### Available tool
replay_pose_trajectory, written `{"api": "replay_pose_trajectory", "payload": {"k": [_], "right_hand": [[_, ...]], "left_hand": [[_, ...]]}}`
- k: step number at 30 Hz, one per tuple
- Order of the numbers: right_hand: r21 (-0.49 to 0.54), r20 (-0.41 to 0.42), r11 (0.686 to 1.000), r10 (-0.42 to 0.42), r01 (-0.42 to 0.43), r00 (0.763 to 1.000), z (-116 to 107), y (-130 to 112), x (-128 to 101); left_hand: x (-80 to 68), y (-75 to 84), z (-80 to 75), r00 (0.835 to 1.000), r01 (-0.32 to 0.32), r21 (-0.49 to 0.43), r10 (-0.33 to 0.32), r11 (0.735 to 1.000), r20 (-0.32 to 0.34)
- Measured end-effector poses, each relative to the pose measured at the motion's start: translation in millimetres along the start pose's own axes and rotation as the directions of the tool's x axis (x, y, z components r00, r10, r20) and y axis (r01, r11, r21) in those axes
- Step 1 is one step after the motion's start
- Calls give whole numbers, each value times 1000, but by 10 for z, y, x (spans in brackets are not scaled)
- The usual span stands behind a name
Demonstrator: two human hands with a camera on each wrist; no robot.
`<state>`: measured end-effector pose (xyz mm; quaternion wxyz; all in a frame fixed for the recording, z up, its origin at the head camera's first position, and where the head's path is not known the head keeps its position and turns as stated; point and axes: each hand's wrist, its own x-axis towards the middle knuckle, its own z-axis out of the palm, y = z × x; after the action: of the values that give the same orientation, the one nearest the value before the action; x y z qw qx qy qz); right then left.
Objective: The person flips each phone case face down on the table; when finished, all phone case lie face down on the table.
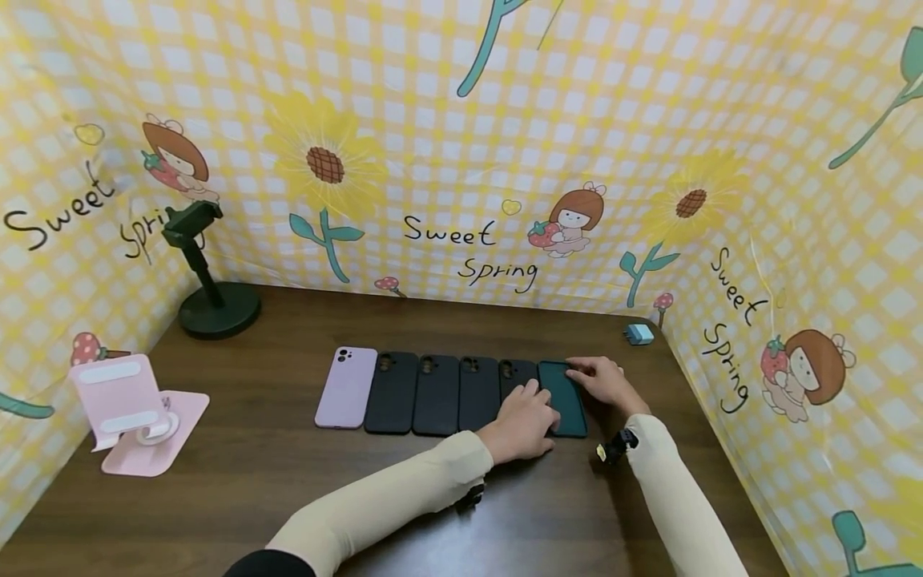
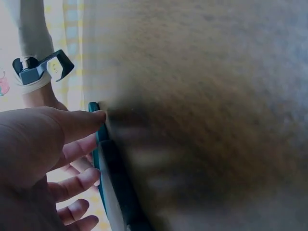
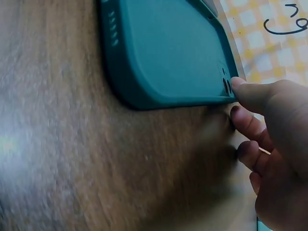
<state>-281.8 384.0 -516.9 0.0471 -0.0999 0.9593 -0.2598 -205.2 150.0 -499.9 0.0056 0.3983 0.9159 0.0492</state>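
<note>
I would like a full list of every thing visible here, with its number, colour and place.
lilac phone case: 1, pale purple, left end of the row on the table
black phone cases: 4, black, side by side in the middle of the row
teal phone case: 1, dark teal, right end of the row
pink stand: 1, pink, left part of the table
black stand: 1, black, far left corner
small charger: 1, pale blue and white, far right corner
table: 1, dark brown wood
backdrop: 1, yellow check with sunflowers, around the table
left hand: 1, on the teal phone case's left edge
right hand: 1, fingertips at the case's far right corner
</note>
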Motion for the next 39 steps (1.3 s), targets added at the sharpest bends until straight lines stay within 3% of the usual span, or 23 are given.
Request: {"api": "replay_pose_trajectory", "payload": {"k": [12, 18, 22, 27, 35, 39], "right_hand": [[35, 20, 999, 30, -30, 999, -36, -39, 0], [127, 41, 992, 8, -13, 999, -77, -49, 7], [247, 75, 968, 30, -47, 997, -129, -26, -24], [388, 119, 917, 51, -94, 992, -203, -14, -75], [436, 189, 898, -21, -65, 982, -304, -55, -56], [443, 198, 895, -37, -55, 979, -324, -100, -51]], "left_hand": [[78, -20, 58, 1000, 0, 1, 0, 1000, -22], [81, -27, 96, 999, -19, 4, 19, 1000, -45], [61, -29, 109, 996, -40, 5, 40, 999, -74], [39, -25, 106, 993, -69, -1, 68, 998, -99], [16, 1, 130, 989, -115, -60, 108, 992, -102], [6, 6, 163, 990, -96, -144, 79, 985, -116]]}}
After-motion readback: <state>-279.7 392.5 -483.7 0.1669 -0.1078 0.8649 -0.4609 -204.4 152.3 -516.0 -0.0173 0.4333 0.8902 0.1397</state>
